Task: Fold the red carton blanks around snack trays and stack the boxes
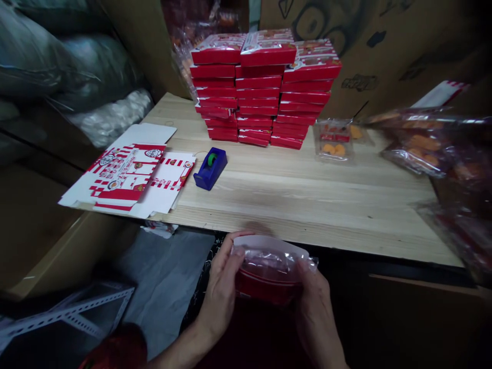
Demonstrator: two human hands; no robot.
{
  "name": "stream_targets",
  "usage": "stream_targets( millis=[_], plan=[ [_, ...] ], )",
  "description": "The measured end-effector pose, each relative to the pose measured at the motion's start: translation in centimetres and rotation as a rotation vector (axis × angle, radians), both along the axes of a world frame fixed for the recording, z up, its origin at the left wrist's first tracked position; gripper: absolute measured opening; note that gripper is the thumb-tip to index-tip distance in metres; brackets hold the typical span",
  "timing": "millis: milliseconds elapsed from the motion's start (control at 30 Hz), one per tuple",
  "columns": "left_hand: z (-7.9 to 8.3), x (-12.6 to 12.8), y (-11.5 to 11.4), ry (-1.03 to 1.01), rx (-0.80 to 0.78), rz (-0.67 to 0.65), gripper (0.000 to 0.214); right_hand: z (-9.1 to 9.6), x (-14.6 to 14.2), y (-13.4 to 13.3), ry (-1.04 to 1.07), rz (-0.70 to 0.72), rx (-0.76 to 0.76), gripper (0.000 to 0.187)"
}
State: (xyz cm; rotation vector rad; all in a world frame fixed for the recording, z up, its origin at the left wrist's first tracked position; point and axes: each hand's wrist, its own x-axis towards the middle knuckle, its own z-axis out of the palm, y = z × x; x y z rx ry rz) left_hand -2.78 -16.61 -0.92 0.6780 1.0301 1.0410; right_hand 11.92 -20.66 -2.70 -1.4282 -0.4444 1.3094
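Note:
Just in front of the table's near edge, my two hands hold a red box (pixel 265 288) between them. Its white end flap (pixel 269 243) stands up at the far side of the opening. A clear plastic package (pixel 269 260) shows in the box's mouth, with a loose edge poking out at the right. My left hand (pixel 223 287) grips the left side, thumb on the plastic at the opening. On the right side, my right hand (pixel 317 302) is closed with its thumb at the plastic's corner. What lies inside the package is blurred.
Stacked red-and-white boxes (pixel 257 97) stand at the back of the wooden table (pixel 307 195). A blue tape dispenser (pixel 210 169) sits left of centre, beside flat printed cartons (pixel 123 169). Clear packs of orange toy pieces (pixel 333 141) lie at right, with more bagged packs (pixel 426 148) beyond.

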Motion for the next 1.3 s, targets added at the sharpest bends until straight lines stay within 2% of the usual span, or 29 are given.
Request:
stream_targets(
  millis=[233, 433, 600, 700, 800, 867, 1100, 1200, 1300],
  plan=[
    [-1.9, 0.6, -0.6, -0.028, -0.117, -0.028, 0.045, -1.9, 0.7, -0.6, 0.269, -0.056, -0.036, 0.031],
    [-2.3, 0.4, 0.6, -0.119, -0.148, -0.076, 0.055, -2.2, 1.1, -0.2, 0.242, -0.053, -0.053, 0.029],
    [-2.8, -0.8, 1.5, -0.246, -0.201, -0.213, 0.037, -2.6, 1.6, 0.1, 0.228, -0.077, -0.044, 0.032],
    [-3.5, -1.4, 1.4, -0.319, -0.29, -0.142, 0.031, -2.8, 1.9, 0.1, 0.196, -0.072, -0.041, 0.032],
    [-4.0, -1.4, 1.3, -0.265, -0.386, -0.017, 0.022, -3.0, 1.8, 0.2, 0.162, -0.033, -0.033, 0.031],
    [-4.2, -1.3, 1.6, -0.221, -0.423, -0.011, 0.023, -3.0, 1.7, 0.3, 0.166, -0.007, -0.031, 0.032],
    [-5.0, -1.4, 3.5, -0.192, -0.36, -0.1, 0.018, -2.5, 3.0, 0.9, 0.362, 0.056, 0.009, 0.034],
    [-5.1, -0.9, 3.8, -0.199, -0.348, -0.127, 0.017, -3.0, 3.8, 1.1, 0.393, 0.063, -0.037, 0.028],
    [-5.0, -0.3, 4.0, -0.179, -0.354, -0.128, 0.02, -3.7, 4.4, 1.4, 0.386, 0.036, -0.08, 0.031]
  ],
)
